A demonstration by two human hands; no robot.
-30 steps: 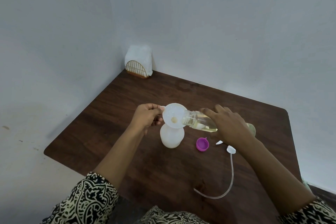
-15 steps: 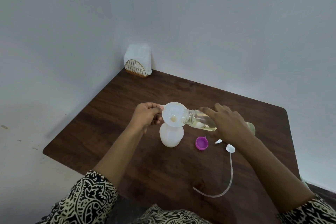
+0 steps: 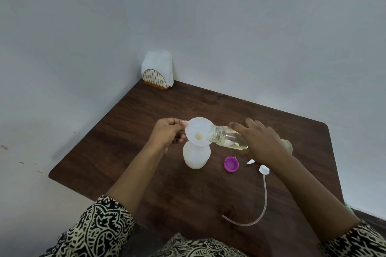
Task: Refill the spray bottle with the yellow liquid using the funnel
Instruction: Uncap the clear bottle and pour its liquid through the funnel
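Dark wooden worktop [image 3: 129, 152], white corner | risk: a steeper tilt could flood the funnel [image 3: 198, 129] or knock it off | funnel sits in white spray bottle [image 3: 196, 157] mid-worktop, yellowish pool at its throat | left hand [image 3: 167, 133] pinches funnel tab | right hand [image 3: 263, 144] grips tilted clear bottle [image 3: 227, 137], yellow liquid low inside

One head-worn wide-angle view looks forward and down, close over the table [image 3: 292, 194] corner.
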